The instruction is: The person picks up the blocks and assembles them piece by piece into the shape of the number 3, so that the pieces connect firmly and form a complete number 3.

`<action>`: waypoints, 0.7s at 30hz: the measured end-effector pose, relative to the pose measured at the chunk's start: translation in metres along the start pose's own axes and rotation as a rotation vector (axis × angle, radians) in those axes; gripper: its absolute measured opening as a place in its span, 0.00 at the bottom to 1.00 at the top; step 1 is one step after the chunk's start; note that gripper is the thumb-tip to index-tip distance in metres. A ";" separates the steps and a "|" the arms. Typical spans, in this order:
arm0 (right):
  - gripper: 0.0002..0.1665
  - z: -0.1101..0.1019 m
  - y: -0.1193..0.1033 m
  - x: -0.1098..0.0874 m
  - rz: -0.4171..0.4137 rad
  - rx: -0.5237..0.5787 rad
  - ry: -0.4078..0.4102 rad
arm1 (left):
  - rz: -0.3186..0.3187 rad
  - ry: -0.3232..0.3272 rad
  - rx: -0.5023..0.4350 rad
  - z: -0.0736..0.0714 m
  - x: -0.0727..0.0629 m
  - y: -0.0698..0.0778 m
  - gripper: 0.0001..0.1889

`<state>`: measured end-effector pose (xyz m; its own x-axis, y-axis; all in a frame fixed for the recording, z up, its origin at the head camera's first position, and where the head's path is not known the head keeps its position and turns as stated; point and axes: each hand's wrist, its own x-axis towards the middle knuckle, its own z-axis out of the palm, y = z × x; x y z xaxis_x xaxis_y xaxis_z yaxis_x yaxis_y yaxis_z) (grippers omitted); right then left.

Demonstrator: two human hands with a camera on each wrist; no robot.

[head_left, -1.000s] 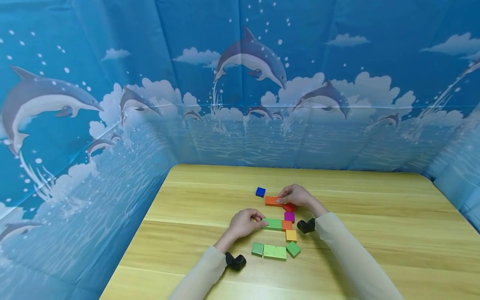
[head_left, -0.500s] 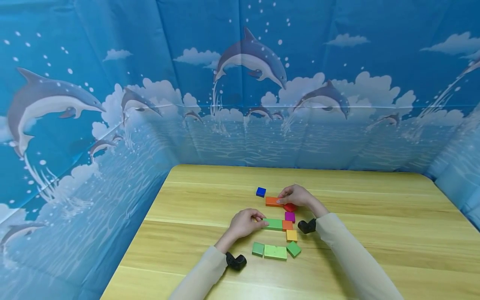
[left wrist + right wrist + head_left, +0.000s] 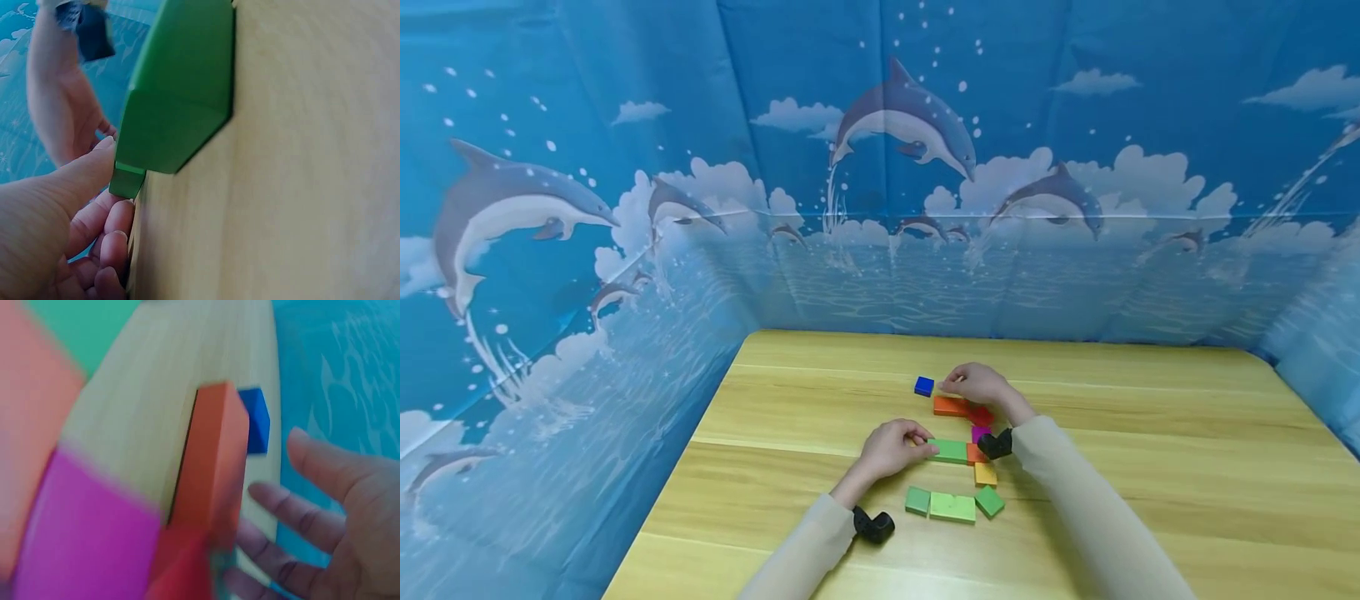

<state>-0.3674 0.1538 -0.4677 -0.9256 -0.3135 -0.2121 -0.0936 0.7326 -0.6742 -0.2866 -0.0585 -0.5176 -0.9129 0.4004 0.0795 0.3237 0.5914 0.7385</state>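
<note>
My left hand (image 3: pixel 893 448) pinches the left end of a long green block (image 3: pixel 949 451) lying on the table. In the left wrist view, thumb and fingertips meet at that green block (image 3: pixel 127 181), partly behind a nearer green block (image 3: pixel 181 81). My right hand (image 3: pixel 979 383) is over the far side of the long orange block (image 3: pixel 950 406), just right of a small blue block (image 3: pixel 924 386). The right wrist view shows its thumb and fingers spread apart, holding nothing, beside the orange block (image 3: pixel 212 456) and near the blue block (image 3: pixel 257 422).
A red block (image 3: pixel 981 416), a purple block (image 3: pixel 980 434), a small orange block (image 3: pixel 975 455) and a yellow-orange block (image 3: pixel 986 475) run down the right side. Nearer lie more green blocks (image 3: pixel 952 507). A dolphin-print curtain (image 3: pixel 880 275) stands behind the wooden table (image 3: pixel 1150 467).
My right hand has let go of the long orange block and moved left and away from me, towards the blue block. The left hand keeps its pinch on the long green block.
</note>
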 end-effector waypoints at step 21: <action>0.16 0.032 -0.049 0.018 0.039 -0.288 0.042 | 0.027 0.000 0.023 -0.001 -0.003 0.000 0.12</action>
<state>-0.3676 0.0934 -0.4610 -0.9442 -0.2612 -0.2004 -0.1526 0.8866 -0.4367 -0.2836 -0.0602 -0.5172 -0.9037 0.4165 0.0989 0.3537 0.5961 0.7208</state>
